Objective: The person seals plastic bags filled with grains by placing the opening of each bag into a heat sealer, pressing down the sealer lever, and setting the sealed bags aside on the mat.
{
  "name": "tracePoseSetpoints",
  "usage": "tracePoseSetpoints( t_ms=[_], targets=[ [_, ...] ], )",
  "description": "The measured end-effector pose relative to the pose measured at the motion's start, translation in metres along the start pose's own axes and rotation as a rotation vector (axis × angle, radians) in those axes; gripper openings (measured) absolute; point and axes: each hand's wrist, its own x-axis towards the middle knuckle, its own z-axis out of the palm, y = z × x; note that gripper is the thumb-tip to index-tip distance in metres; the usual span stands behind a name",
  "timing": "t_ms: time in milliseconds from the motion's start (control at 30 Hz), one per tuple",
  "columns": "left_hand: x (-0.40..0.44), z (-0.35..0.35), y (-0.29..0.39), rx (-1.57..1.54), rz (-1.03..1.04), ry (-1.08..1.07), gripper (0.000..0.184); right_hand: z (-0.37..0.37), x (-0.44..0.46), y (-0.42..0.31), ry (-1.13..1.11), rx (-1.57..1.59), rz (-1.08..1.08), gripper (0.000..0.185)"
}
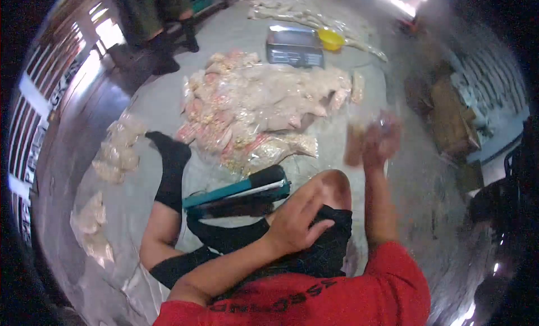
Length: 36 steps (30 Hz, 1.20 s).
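Observation:
My left hand (296,222) lies over my bent knee, its fingers stretched out and nothing in them. Off to the right, my right hand (383,138) is smeared by motion. Against its left side is a blurred tan packet (353,145); whether the fingers grip it does not show. In front of me spreads a large pile of filled clear plastic bags (264,96), pale inside, some with pink and yellow bits. Between my legs sits a long teal and black device (238,191) with a white strip, resembling a bag sealer.
Beyond the pile stand a dark box-shaped item (295,45) and a yellow bowl (331,40). More plastic bags (115,149) line the left of the floor sheet. Cardboard boxes (452,118) stand at the right. At the upper left, a person's legs (163,40) are visible.

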Motion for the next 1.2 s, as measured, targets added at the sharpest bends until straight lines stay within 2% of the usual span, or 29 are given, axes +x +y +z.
tracePoseSetpoints(
  t_ms=[33,67,100,133,200,233,267,300,333,367,400,433,467,500,533,567,633,667,700,733,767,833,900,933,1000,1067,1133,1200],
  targets=[
    [0.002,0.005,0.005,0.098,-0.032,0.205,0.055,-0.003,-0.012,-0.052,0.049,0.056,0.169,0.033],
    [-0.011,0.012,-0.005,0.154,-0.052,0.314,0.057,0.001,-0.034,-0.095,0.180,0.113,0.273,0.027],
    [-0.023,0.019,-0.014,0.206,-0.078,0.422,0.060,-0.006,-0.057,-0.136,0.108,0.193,0.374,0.021],
    [-0.054,0.032,-0.051,0.064,-0.072,0.227,0.072,-0.014,-0.081,-0.164,-0.027,0.417,0.409,0.018],
    [-0.112,0.009,-0.049,-0.147,-0.204,0.015,0.084,-0.019,-0.140,-0.197,-0.214,0.553,0.476,0.014],
    [-0.139,-0.017,-0.029,-0.211,-0.339,-0.002,0.084,-0.021,-0.169,-0.214,-0.308,0.610,0.514,0.012],
    [-0.167,-0.023,-0.026,-0.235,-0.451,-0.027,0.071,-0.026,-0.182,-0.222,-0.312,0.622,0.524,0.012],
    [-0.184,-0.028,-0.019,-0.262,-0.566,-0.044,0.059,-0.033,-0.193,-0.231,-0.559,0.549,0.692,0.011],
    [-0.195,-0.032,-0.017,-0.257,-0.584,-0.033,0.059,-0.037,-0.200,-0.238,-0.812,0.465,0.853,0.012],
    [-0.206,-0.037,-0.014,-0.080,-0.518,0.171,0.044,-0.037,-0.204,-0.240,-0.824,0.476,0.867,0.012],
    [-0.215,-0.040,-0.008,0.096,-0.448,0.364,0.029,-0.034,-0.197,-0.246,-0.927,0.439,0.682,0.012],
    [-0.210,-0.047,0.005,0.105,-0.523,0.481,0.021,-0.031,-0.190,-0.251,-1.027,0.399,0.494,0.013],
    [-0.201,-0.054,0.017,0.113,-0.601,0.600,0.015,-0.027,-0.185,-0.254,-1.048,0.402,0.511,0.013],
    [-0.200,-0.056,0.020,0.212,-0.618,0.613,0.017,-0.021,-0.179,-0.256,-1.041,0.382,0.545,0.013],
    [-0.194,-0.059,0.023,0.262,-0.543,0.670,0.017,-0.017,-0.177,-0.257,-1.035,0.361,0.579,0.014],
    [-0.189,-0.058,0.027,0.157,-0.604,0.718,0.017,-0.015,-0.177,-0.258,-1.056,0.359,0.594,0.014],
    [-0.184,-0.058,0.029,0.049,-0.667,0.772,0.018,-0.010,-0.173,-0.255,-1.036,0.504,0.819,0.016],
    [-0.183,-0.060,0.027,0.147,-0.566,0.757,0.017,-0.006,-0.171,-0.253,-1.042,0.503,0.820,0.016],
    [-0.181,-0.061,0.026,0.244,-0.463,0.737,0.016,-0.004,-0.169,-0.251,-1.050,0.506,0.676,0.016],
    [-0.181,-0.062,0.025,0.242,-0.467,0.737,0.016,-0.004,-0.168,-0.250,-1.053,0.509,0.533,0.015],
    [-0.182,-0.064,0.024,0.297,-0.446,0.745,0.014,-0.007,-0.168,-0.247,-1.054,0.508,0.538,0.015],
    [-0.179,-0.065,0.029,0.352,-0.420,0.744,0.013,-0.013,-0.168,-0.241,-1.134,0.613,0.840,0.018],
    [-0.174,-0.067,0.038,-0.169,-0.751,0.855,0.011,-0.016,-0.163,-0.245,-1.071,0.620,0.922,0.017],
    [-0.174,-0.068,0.037,-0.168,-0.757,0.852,0.011,-0.019,-0.162,-0.248,-1.015,0.624,1.004,0.017],
    [-0.170,-0.069,0.028,-0.395,-0.775,0.856,0.010,-0.015,-0.170,-0.241,-0.978,0.555,0.955,0.015],
    [-0.170,-0.063,0.020,-0.378,-0.753,0.877,0.011,-0.010,-0.169,-0.238,-0.936,0.493,0.893,0.014],
    [-0.170,-0.058,0.017,-0.364,-0.743,0.889,0.012,-0.014,-0.162,-0.244,-0.923,0.516,0.998,0.011],
    [-0.169,-0.054,0.016,-0.316,-0.655,0.892,0.014,-0.014,-0.166,-0.241,-0.904,0.507,0.970,0.011]
  ],
)
